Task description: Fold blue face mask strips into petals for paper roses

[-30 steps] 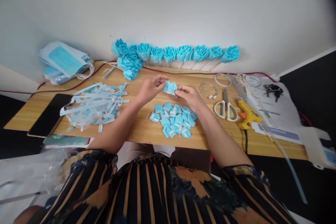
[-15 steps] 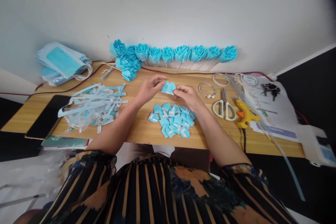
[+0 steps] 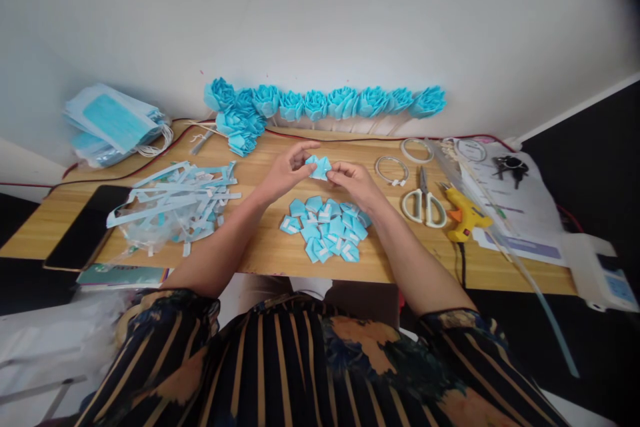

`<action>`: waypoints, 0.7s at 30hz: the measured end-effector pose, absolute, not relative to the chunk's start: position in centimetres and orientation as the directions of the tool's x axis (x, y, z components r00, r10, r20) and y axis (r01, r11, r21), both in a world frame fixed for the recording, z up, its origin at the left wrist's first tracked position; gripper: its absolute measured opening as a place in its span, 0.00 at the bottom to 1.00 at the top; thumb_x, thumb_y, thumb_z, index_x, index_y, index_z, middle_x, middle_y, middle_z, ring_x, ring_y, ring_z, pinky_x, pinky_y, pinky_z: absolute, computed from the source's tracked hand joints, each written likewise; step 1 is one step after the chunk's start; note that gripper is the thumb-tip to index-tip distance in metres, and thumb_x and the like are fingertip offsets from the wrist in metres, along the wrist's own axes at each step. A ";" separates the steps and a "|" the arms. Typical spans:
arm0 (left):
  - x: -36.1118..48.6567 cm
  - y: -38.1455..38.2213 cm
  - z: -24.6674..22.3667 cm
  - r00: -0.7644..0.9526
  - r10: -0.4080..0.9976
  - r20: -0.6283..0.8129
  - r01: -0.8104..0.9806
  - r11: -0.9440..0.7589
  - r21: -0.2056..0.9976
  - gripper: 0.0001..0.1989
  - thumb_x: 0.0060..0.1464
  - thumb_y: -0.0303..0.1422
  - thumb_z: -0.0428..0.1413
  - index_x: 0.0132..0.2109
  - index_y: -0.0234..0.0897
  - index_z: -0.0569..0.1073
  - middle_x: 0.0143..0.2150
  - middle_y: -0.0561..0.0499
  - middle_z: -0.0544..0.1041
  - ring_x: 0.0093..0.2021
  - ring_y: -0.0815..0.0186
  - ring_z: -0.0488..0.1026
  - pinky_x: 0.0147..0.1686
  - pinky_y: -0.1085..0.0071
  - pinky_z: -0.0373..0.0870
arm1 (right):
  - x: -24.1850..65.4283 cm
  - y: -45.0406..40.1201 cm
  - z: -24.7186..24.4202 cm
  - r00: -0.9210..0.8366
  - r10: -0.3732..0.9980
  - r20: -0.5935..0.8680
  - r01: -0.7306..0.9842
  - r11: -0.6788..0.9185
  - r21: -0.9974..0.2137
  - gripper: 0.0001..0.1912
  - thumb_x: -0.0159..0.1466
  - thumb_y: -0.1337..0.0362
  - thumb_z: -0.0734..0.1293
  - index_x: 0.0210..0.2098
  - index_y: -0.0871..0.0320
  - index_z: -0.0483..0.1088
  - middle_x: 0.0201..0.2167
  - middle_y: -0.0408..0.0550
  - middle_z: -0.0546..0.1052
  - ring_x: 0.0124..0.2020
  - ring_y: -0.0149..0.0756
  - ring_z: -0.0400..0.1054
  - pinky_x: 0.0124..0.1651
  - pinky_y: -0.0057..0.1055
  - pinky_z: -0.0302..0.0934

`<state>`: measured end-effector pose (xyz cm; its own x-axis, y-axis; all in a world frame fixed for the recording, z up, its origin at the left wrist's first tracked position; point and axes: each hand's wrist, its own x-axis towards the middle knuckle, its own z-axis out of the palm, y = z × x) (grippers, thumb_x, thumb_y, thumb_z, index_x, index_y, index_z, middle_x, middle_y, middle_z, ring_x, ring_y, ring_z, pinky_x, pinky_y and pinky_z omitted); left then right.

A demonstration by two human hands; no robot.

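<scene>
Between my two hands is a small blue folded petal piece [image 3: 319,167], held up over the middle of the table. My left hand [image 3: 293,168] is closed, pinching the piece's left side with thumb and fingers. On the other side, my right hand [image 3: 351,180] grips its right edge between thumb and fingertips. Just below the hands lies a pile of similar blue folded pieces [image 3: 327,230], some with white strips on them. A row of blue flowers [image 3: 316,105] on thin stems leans against the wall behind.
Cut strips [image 3: 175,203], a phone [image 3: 85,227] and a stack of blue face masks [image 3: 117,121] lie on the left. To the right are scissors [image 3: 424,203], tape rings [image 3: 393,170], a yellow glue gun [image 3: 467,213], keys [image 3: 513,170] and papers [image 3: 525,213]. A cable runs along the back.
Both hands still hold the blue piece between them. The fingers have shifted slightly on it, and the piece's outline looks a little different. The whole view has moved a little.
</scene>
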<state>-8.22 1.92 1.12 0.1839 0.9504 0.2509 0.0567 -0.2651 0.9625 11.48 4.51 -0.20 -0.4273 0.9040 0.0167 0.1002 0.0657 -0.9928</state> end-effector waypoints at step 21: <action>-7.9 2.2 0.6 0.150 0.957 0.250 0.087 -0.265 0.960 0.24 0.47 0.26 0.56 0.54 0.35 0.70 0.28 0.55 0.69 0.27 0.72 0.66 0.28 0.76 0.60 | 11.6 4.3 0.3 -0.476 0.879 0.026 0.149 0.110 -0.983 0.14 0.56 0.53 0.70 0.28 0.58 0.73 0.25 0.41 0.73 0.29 0.30 0.63 0.36 0.29 0.57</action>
<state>-7.90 2.22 0.64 0.1495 0.9566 0.2500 0.0870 -0.2646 0.9604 11.57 4.28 0.26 -0.4762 0.8789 0.0264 0.1493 0.1104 -0.9826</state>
